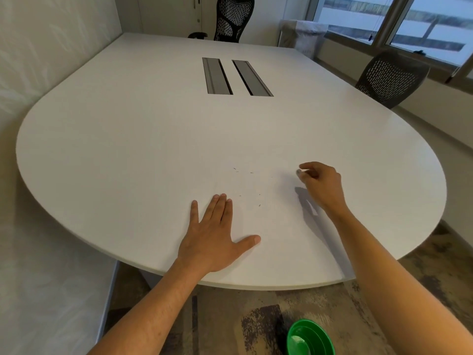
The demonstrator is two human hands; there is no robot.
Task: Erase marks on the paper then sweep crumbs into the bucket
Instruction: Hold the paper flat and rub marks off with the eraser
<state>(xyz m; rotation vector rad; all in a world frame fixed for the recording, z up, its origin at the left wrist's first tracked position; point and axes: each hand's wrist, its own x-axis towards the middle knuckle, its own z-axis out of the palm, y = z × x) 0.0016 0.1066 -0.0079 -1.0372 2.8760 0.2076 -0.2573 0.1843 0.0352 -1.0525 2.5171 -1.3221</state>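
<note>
A white sheet of paper (279,234) lies on the white table (128,139) near its front edge, hard to tell from the tabletop. Several small dark eraser crumbs (243,172) are scattered over it. My left hand (217,234) presses flat on the paper's left part, fingers straight and thumb spread. My right hand (321,184) hovers just above the paper's far right side and pinches a small grey eraser (299,172) between thumb and fingers. A green bucket (309,338) stands on the floor below the table's front edge, to the right.
Two grey cable slots (235,76) are set into the middle of the table. A black mesh chair (234,17) stands at the far end, another chair (391,78) at the right side under the windows. A white wall runs along the left.
</note>
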